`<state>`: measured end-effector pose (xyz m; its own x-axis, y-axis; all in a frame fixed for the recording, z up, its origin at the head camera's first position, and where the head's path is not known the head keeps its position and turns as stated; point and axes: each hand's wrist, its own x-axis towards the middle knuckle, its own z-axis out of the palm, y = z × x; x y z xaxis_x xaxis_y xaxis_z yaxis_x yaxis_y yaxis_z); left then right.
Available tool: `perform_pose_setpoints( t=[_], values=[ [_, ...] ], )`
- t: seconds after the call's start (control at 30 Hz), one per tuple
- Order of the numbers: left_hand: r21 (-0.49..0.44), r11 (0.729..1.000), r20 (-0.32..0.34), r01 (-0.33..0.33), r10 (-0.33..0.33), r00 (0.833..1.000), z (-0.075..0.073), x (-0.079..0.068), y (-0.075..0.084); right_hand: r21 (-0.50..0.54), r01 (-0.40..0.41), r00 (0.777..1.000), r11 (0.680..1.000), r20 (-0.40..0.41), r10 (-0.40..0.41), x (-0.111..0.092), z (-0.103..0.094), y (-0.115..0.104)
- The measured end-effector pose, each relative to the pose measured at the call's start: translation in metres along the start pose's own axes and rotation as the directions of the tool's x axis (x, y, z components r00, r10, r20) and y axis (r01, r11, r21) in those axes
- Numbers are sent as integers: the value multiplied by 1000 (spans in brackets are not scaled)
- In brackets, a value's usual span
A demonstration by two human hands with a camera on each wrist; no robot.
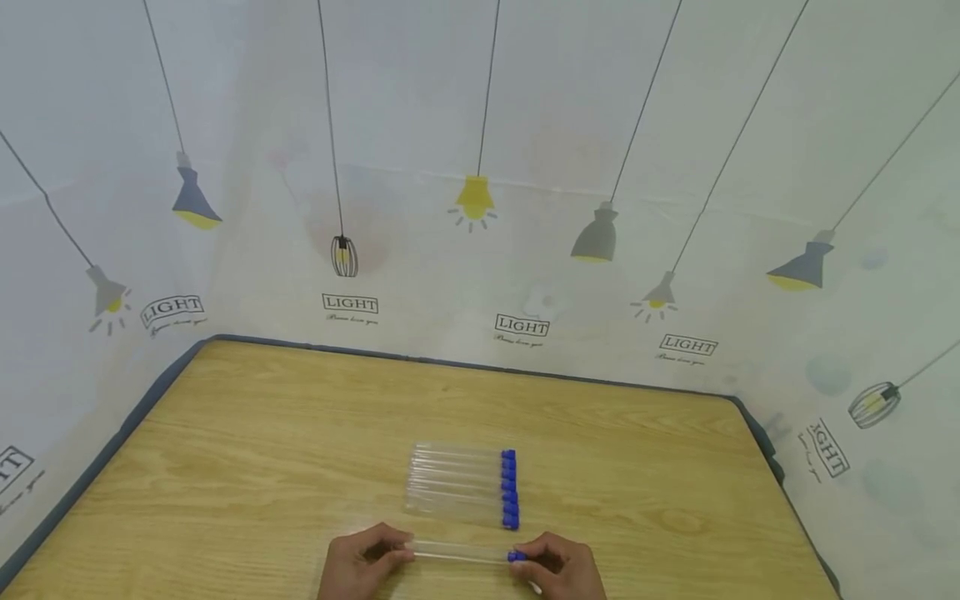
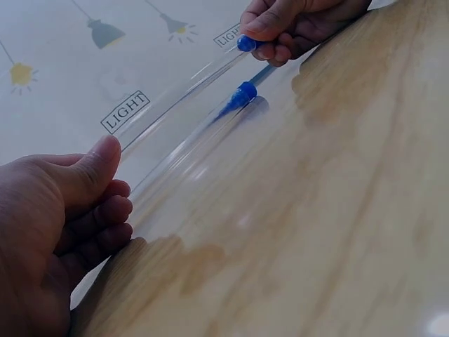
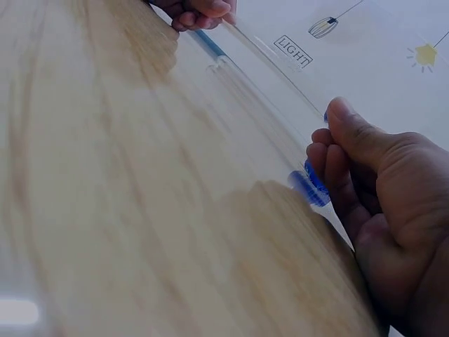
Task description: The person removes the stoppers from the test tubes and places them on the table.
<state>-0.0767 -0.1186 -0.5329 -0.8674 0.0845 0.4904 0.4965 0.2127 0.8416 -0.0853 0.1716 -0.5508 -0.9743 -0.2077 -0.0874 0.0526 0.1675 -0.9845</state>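
Observation:
Between my two hands a clear test tube point(image 1: 461, 551) with a blue cap point(image 1: 516, 556) lies sideways, raised off the table in both wrist views. My left hand point(image 1: 366, 561) pinches its clear end between thumb and fingers. At the other end my right hand point(image 1: 558, 567) pinches the blue cap, which its fingertips partly cover. Just beyond, several like tubes point(image 1: 456, 479) lie side by side in a row on the table, their blue caps point(image 1: 510, 487) all pointing right. The left wrist view shows the held tube point(image 2: 186, 95) above the nearest lying one.
The wooden table point(image 1: 262, 433) has a dark edge point(image 1: 420, 360) at the back and sides. Behind it hangs a pale sheet point(image 1: 420, 100) printed with lamps and the word LIGHT. The tube row stands close in front of both hands.

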Motion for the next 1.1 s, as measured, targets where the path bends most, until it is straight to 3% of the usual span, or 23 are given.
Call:
perform_pose_setpoints(
  t=[0.13,0.37,0.63,1.1],
  values=[
    [-15,998,5,-68,68,998,0,0,-4,-1,-30,999,1000,25,30,-1,-1,-1],
    [8,995,2,-96,95,995,3,-13,-38,-22,-31,996,999,87,33,-1,-2,-2],
    [31,992,15,-123,122,992,2,-9,-38,-45,30,986,999,163,-23,0,-6,-2],
    [-1,996,8,-86,86,996,5,-9,-37,31,-66,998,997,13,65,-3,0,-10]
  ],
)
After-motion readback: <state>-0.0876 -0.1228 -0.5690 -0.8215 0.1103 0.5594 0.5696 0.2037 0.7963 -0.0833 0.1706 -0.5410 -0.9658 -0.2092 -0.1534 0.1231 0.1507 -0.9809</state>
